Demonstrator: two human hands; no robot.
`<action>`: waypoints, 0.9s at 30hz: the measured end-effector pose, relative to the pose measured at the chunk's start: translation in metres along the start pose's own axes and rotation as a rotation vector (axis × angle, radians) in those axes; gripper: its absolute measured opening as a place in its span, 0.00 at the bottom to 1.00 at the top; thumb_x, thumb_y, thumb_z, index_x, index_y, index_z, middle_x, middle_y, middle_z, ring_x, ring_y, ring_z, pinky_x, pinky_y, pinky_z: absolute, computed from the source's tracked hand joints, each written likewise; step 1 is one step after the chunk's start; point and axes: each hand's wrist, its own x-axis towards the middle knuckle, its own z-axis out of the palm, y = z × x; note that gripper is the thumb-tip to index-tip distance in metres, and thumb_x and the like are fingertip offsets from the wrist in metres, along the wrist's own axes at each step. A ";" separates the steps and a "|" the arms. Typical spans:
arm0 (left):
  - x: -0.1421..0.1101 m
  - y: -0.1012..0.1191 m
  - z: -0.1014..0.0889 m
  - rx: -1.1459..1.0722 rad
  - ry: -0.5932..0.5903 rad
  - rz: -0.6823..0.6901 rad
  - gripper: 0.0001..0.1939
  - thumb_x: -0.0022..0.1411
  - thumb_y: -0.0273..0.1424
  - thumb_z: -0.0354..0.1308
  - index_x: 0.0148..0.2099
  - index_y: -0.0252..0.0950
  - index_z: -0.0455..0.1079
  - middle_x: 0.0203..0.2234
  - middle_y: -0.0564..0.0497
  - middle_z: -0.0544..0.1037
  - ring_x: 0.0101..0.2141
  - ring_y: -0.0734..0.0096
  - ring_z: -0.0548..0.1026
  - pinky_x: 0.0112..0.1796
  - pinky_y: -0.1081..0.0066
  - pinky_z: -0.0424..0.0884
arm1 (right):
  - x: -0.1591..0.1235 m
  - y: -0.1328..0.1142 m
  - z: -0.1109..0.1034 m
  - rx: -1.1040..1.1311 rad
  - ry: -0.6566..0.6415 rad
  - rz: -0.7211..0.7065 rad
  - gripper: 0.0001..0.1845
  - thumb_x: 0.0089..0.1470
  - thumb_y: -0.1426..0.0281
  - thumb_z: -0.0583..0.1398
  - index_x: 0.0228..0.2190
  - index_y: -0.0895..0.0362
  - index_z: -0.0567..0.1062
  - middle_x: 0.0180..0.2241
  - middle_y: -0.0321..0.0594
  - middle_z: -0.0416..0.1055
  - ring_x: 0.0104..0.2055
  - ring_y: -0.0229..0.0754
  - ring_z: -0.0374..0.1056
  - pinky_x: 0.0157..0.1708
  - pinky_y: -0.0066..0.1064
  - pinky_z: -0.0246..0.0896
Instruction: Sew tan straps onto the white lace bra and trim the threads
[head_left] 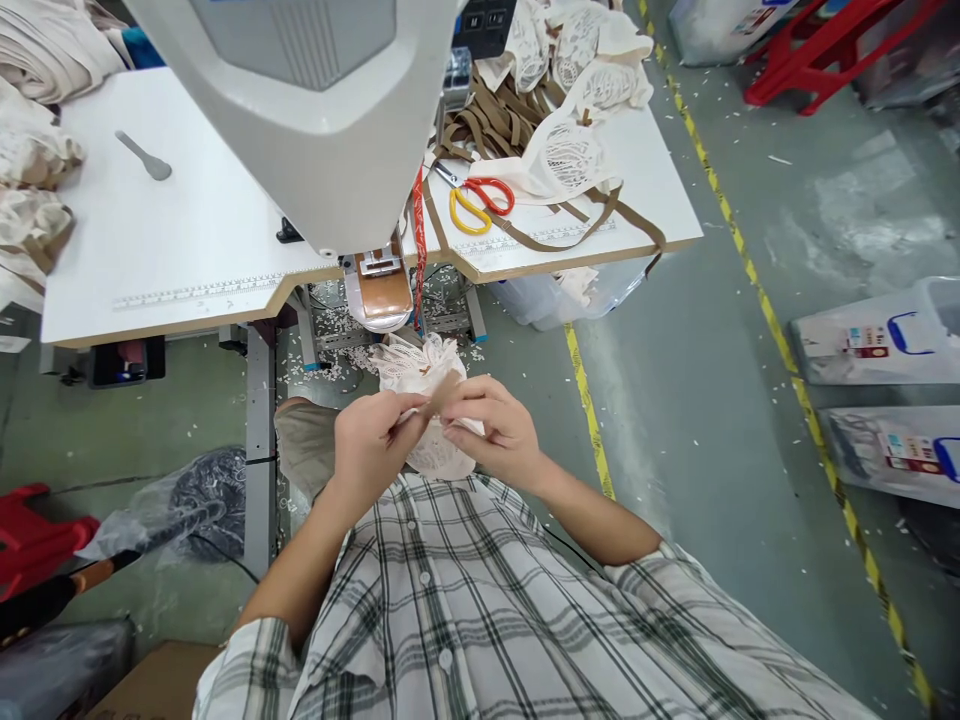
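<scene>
We're pinching a brown strap (443,393) between left hand (375,438) and right hand (495,425) | white lace piece (415,366) is showing just beneath both hands | we're possibly risking a twisted strap if either pinch is slipping

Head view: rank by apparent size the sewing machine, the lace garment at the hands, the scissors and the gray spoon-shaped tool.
1. Sewing machine, partly cut off
2. Lace garment
3. Scissors
4. Gray tool

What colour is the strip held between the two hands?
The strip is light brown, best seen in the head view.
</scene>
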 end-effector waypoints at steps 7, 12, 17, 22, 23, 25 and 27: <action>-0.004 -0.001 0.007 -0.667 -0.347 -0.621 0.20 0.61 0.45 0.63 0.27 0.34 0.68 0.21 0.56 0.62 0.25 0.76 0.58 0.27 0.72 0.55 | 0.015 0.004 -0.006 0.034 -0.071 0.293 0.12 0.62 0.63 0.61 0.47 0.51 0.78 0.36 0.39 0.75 0.35 0.37 0.69 0.31 0.29 0.66; -0.007 -0.003 0.008 -0.671 -0.310 -0.649 0.21 0.60 0.45 0.65 0.26 0.34 0.67 0.21 0.56 0.59 0.26 0.76 0.57 0.28 0.72 0.54 | 0.014 0.006 -0.006 0.076 -0.107 0.346 0.12 0.63 0.63 0.60 0.45 0.53 0.79 0.38 0.40 0.75 0.36 0.37 0.69 0.33 0.30 0.65; -0.004 -0.001 0.006 -0.641 -0.300 -0.628 0.22 0.60 0.45 0.65 0.26 0.34 0.65 0.21 0.57 0.58 0.25 0.77 0.55 0.27 0.73 0.52 | 0.017 0.006 -0.006 0.075 -0.119 0.297 0.13 0.63 0.62 0.61 0.47 0.52 0.78 0.38 0.39 0.75 0.36 0.37 0.69 0.32 0.29 0.66; -0.003 -0.001 0.006 -0.598 -0.326 -0.588 0.21 0.61 0.45 0.63 0.26 0.35 0.65 0.20 0.57 0.58 0.25 0.77 0.55 0.27 0.72 0.52 | 0.025 0.006 -0.009 -0.009 -0.137 0.197 0.09 0.62 0.64 0.62 0.43 0.51 0.80 0.38 0.38 0.76 0.35 0.36 0.68 0.34 0.30 0.66; -0.002 -0.001 0.005 -0.588 -0.330 -0.581 0.21 0.61 0.45 0.63 0.26 0.35 0.66 0.21 0.57 0.58 0.25 0.77 0.55 0.27 0.72 0.52 | 0.027 0.006 -0.010 -0.019 -0.148 0.189 0.08 0.62 0.65 0.62 0.42 0.51 0.80 0.37 0.37 0.76 0.34 0.35 0.68 0.34 0.29 0.65; -0.002 -0.001 0.005 -0.557 -0.333 -0.571 0.20 0.61 0.44 0.63 0.26 0.35 0.67 0.21 0.56 0.59 0.25 0.76 0.56 0.27 0.72 0.52 | 0.030 0.004 -0.010 -0.041 -0.199 0.184 0.06 0.62 0.67 0.62 0.39 0.51 0.80 0.35 0.36 0.75 0.33 0.35 0.68 0.34 0.29 0.64; -0.001 0.000 0.005 -0.513 -0.345 -0.564 0.19 0.61 0.43 0.63 0.26 0.34 0.69 0.20 0.56 0.60 0.25 0.76 0.56 0.26 0.72 0.53 | 0.032 0.003 -0.010 -0.101 -0.277 0.179 0.06 0.63 0.69 0.61 0.36 0.53 0.79 0.34 0.36 0.75 0.36 0.36 0.69 0.37 0.30 0.63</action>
